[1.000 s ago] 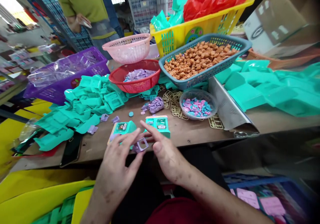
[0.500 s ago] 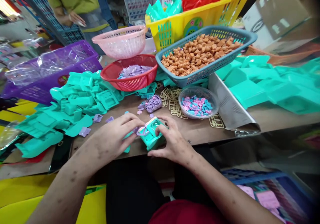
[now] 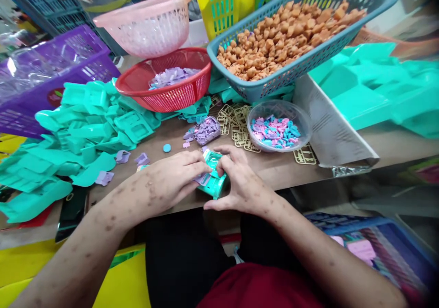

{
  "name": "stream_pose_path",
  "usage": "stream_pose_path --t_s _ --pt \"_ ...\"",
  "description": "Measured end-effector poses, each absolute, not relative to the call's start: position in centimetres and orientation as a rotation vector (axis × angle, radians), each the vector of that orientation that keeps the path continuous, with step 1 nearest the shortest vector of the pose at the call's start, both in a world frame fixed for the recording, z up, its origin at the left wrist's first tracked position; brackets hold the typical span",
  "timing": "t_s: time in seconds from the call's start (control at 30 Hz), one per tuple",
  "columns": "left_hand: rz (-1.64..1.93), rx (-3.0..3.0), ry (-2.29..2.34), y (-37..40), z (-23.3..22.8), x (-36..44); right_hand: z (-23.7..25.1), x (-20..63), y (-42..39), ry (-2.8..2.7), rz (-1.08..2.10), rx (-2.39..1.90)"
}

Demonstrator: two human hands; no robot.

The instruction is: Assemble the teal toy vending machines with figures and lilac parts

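“Shifted rightward over the past second: a small purple plastic piece [image 3: 203,180], brought in the left hand [image 3: 168,176] onto a boxy turquoise plastic case [image 3: 214,187] above the brown bench [image 3: 274,175].”

“How do the two meet?”

“The piece lies against the case's left side, beneath the left fingertips, the left hand nearer. The case, between both hands, appears to run its long axis roughly away from the person.”

“And each grip?”

“The right hand [image 3: 246,180] wraps the case, thumb at its near end, fingers curled along its right flank. Whether the left pinches the piece or merely presses it, I cannot tell.”

“Anything hidden?”

“Most of the piece, under fingers; the case's right flank and underside too. Whether the case touches the bench is unclear.”
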State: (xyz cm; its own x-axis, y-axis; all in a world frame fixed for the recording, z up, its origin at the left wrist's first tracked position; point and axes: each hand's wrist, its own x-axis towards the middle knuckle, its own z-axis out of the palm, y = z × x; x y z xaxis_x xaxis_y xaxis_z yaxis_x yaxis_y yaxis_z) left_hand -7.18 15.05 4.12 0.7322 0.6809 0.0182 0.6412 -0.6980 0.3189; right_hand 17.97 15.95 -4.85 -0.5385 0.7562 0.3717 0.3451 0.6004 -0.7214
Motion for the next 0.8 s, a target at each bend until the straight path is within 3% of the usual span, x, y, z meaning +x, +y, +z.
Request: stream_pose_path --t_s 0.8 --pt "0.166 2.603 1.0 14.7 3.5 -6.6 -5.4 18.1 16.6 -2.203 0.77 -0.698"
